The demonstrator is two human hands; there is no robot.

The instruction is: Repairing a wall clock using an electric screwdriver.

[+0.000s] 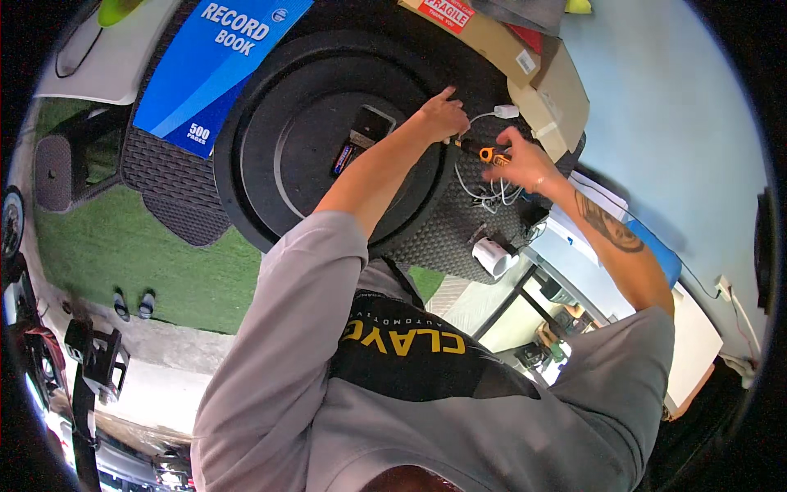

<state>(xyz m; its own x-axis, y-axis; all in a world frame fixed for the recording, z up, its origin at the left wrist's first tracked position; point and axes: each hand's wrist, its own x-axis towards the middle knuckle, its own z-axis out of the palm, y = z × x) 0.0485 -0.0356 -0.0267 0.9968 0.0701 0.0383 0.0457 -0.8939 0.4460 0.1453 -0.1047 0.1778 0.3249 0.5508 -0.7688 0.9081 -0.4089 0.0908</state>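
The right hand point(527, 164) grips an orange-and-black-handled tool point(495, 156) at three o'clock of the round black tray point(316, 111); the left hand point(445, 121) is half-curled, its hold unclear. The dark woven-textured bench point(459, 246) bears a white mug point(489, 257) at four; green turf floor point(139, 258), eight; pale-blue wall point(680, 123), three.

Round tray point(229, 156): on the worktop point(180, 205), around its middle.
Book point(217, 70): left of the round tray, just beside its rim.
Flat case point(374, 124) and small pack point(343, 159): inside the round tray, partly behind the left forearm.
Left hand point(445, 115): at the round tray's right edge.
Hand tool point(496, 156): in the right hand point(529, 166).
Cable point(478, 196): right of the round tray.
Mug point(492, 257): before the cable.
Cardboard box point(479, 37): behind the right hand.
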